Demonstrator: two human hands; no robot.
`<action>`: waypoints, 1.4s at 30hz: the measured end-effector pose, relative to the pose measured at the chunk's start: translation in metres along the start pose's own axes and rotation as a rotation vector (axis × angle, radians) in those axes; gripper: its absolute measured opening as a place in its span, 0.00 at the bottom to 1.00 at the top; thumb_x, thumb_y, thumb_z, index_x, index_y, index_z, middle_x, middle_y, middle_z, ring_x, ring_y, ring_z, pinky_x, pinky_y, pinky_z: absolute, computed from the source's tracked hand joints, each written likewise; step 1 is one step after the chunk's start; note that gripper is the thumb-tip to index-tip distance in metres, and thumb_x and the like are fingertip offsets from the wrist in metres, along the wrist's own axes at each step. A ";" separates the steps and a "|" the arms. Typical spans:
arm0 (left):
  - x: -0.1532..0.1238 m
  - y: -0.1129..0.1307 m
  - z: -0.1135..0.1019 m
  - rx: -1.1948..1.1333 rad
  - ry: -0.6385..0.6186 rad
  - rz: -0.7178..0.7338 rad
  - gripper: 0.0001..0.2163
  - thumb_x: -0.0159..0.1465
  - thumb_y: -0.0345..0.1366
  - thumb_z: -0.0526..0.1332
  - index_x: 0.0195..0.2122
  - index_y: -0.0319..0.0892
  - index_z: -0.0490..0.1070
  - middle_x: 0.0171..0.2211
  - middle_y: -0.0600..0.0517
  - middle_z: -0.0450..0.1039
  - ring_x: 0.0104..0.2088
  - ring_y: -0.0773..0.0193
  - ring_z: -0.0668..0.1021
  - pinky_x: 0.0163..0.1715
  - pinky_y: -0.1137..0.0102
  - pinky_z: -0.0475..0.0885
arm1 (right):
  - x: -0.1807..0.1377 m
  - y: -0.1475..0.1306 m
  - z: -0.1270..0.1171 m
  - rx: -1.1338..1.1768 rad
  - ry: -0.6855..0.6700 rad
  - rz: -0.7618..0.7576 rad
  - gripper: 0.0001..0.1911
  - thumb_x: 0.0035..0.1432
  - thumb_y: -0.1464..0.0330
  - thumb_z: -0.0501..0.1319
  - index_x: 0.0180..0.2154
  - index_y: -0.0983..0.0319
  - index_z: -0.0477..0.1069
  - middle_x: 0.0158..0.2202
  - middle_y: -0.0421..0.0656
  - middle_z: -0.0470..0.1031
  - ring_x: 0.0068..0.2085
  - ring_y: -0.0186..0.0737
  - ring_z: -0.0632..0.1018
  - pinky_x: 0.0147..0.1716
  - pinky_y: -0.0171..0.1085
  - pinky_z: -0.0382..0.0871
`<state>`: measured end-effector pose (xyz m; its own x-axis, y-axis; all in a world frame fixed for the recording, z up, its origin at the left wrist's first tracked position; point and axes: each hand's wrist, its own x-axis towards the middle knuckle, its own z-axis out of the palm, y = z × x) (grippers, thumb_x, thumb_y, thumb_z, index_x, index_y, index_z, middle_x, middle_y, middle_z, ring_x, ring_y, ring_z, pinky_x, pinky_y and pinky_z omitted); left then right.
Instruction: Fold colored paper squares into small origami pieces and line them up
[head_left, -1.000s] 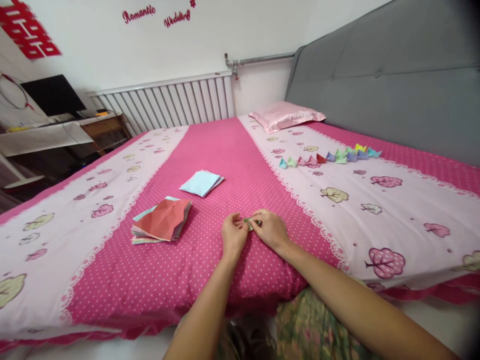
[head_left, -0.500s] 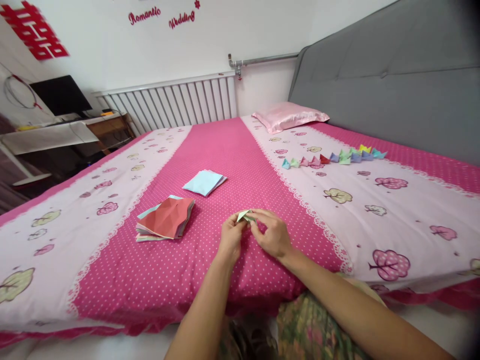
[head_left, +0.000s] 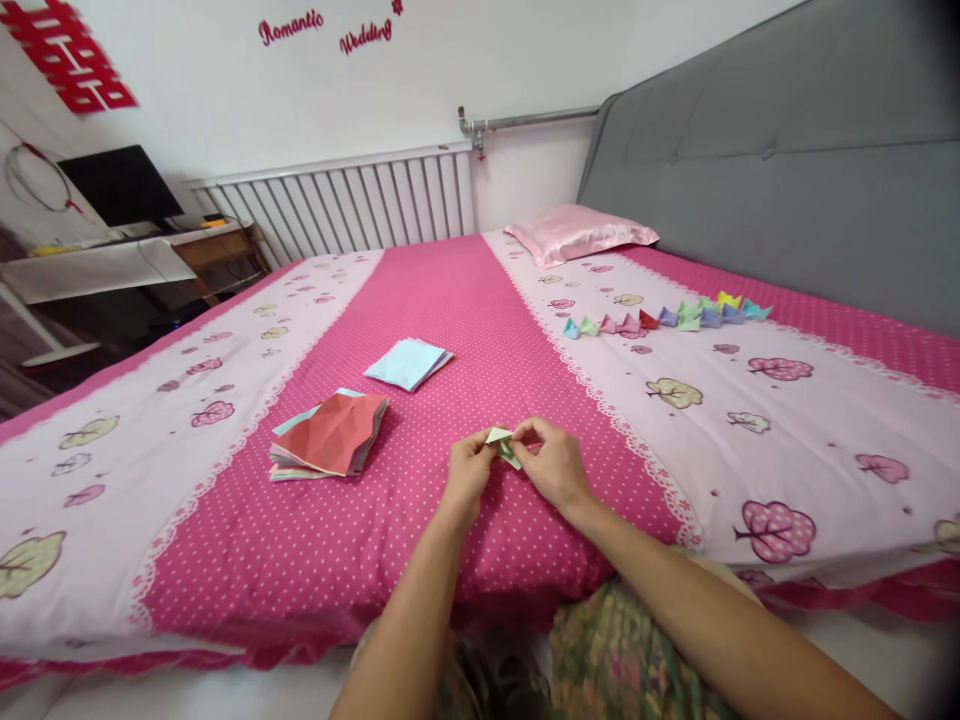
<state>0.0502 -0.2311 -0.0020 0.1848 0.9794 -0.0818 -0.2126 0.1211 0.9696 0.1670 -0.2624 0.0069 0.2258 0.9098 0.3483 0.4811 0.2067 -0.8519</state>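
Between my hands is a small folded piece of pale green paper (head_left: pixel 507 453), held just over the pink dotted part of the bed. My left hand (head_left: pixel 469 470) pinches its left side. On the other side, the fingertips of my right hand (head_left: pixel 551 462) grip its right edge. Part of the paper is hidden behind my fingers. Left of my hands lies a stack of creased paper sheets with a red one (head_left: pixel 334 435) on top. A smaller stack of light blue paper squares (head_left: pixel 409 364) sits farther back.
Several small folded paper boats (head_left: pixel 688 316) in many colours stand in a row on the right of the bed. A pink pillow (head_left: pixel 581 234) lies near the grey headboard (head_left: pixel 787 150). A desk with a monitor (head_left: pixel 120 187) and a radiator (head_left: pixel 337 200) are beyond the bed.
The folded paper has turned and shows more of its lower right part. My right hand's fingers have drawn in and shifted right; my left hand moved slightly right.
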 end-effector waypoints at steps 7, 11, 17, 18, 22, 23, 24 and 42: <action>-0.004 0.005 0.001 0.042 -0.034 -0.037 0.06 0.47 0.32 0.65 0.26 0.37 0.77 0.22 0.49 0.74 0.24 0.67 0.74 0.30 0.73 0.67 | 0.002 0.004 0.001 0.009 0.011 0.041 0.04 0.46 0.69 0.58 0.28 0.60 0.64 0.23 0.38 0.72 0.24 0.35 0.75 0.25 0.33 0.68; -0.006 0.009 -0.001 0.048 -0.041 -0.070 0.06 0.45 0.31 0.66 0.25 0.35 0.76 0.21 0.49 0.74 0.22 0.68 0.73 0.28 0.74 0.67 | 0.002 0.005 -0.001 0.080 -0.022 0.043 0.03 0.46 0.71 0.58 0.27 0.61 0.65 0.23 0.39 0.73 0.24 0.35 0.75 0.23 0.32 0.68; -0.006 0.008 -0.001 0.026 0.013 -0.081 0.10 0.44 0.32 0.66 0.28 0.35 0.71 0.21 0.51 0.73 0.20 0.70 0.73 0.23 0.75 0.66 | 0.004 0.003 -0.003 0.043 -0.038 0.033 0.06 0.47 0.71 0.58 0.27 0.62 0.75 0.26 0.42 0.77 0.25 0.36 0.77 0.27 0.33 0.70; -0.005 0.007 -0.001 0.027 0.030 -0.076 0.11 0.44 0.31 0.66 0.30 0.36 0.70 0.20 0.52 0.72 0.19 0.71 0.72 0.22 0.75 0.65 | 0.004 0.002 -0.003 0.034 -0.030 0.031 0.07 0.47 0.71 0.59 0.29 0.62 0.76 0.28 0.42 0.78 0.26 0.37 0.77 0.27 0.33 0.70; -0.005 0.005 0.000 0.053 0.082 -0.040 0.14 0.44 0.30 0.66 0.31 0.39 0.64 0.15 0.58 0.68 0.14 0.73 0.69 0.17 0.78 0.60 | 0.003 0.003 -0.002 0.005 -0.036 0.001 0.12 0.48 0.70 0.59 0.36 0.61 0.77 0.32 0.43 0.79 0.27 0.37 0.78 0.30 0.34 0.72; -0.004 0.005 0.001 0.063 0.085 -0.031 0.15 0.44 0.30 0.66 0.31 0.39 0.63 0.14 0.58 0.68 0.14 0.73 0.68 0.17 0.78 0.59 | 0.002 0.004 -0.002 -0.008 -0.047 -0.018 0.12 0.49 0.70 0.58 0.37 0.60 0.77 0.33 0.43 0.79 0.27 0.37 0.78 0.31 0.35 0.72; -0.004 0.005 0.001 0.074 0.085 -0.024 0.15 0.44 0.30 0.66 0.31 0.39 0.63 0.14 0.59 0.68 0.14 0.73 0.68 0.17 0.78 0.59 | 0.002 0.004 -0.001 -0.024 -0.056 -0.035 0.13 0.49 0.70 0.58 0.37 0.60 0.77 0.33 0.43 0.79 0.27 0.37 0.78 0.31 0.35 0.72; -0.010 0.000 0.006 0.706 0.140 0.299 0.07 0.52 0.25 0.57 0.24 0.44 0.70 0.23 0.54 0.71 0.24 0.67 0.71 0.28 0.74 0.62 | 0.002 0.007 0.002 -0.291 -0.088 -0.018 0.14 0.48 0.73 0.57 0.37 0.59 0.77 0.33 0.42 0.80 0.31 0.39 0.79 0.34 0.35 0.70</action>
<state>0.0540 -0.2417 -0.0001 0.0832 0.9711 0.2237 0.4352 -0.2374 0.8685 0.1689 -0.2581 0.0010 0.1474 0.9372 0.3161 0.7099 0.1223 -0.6936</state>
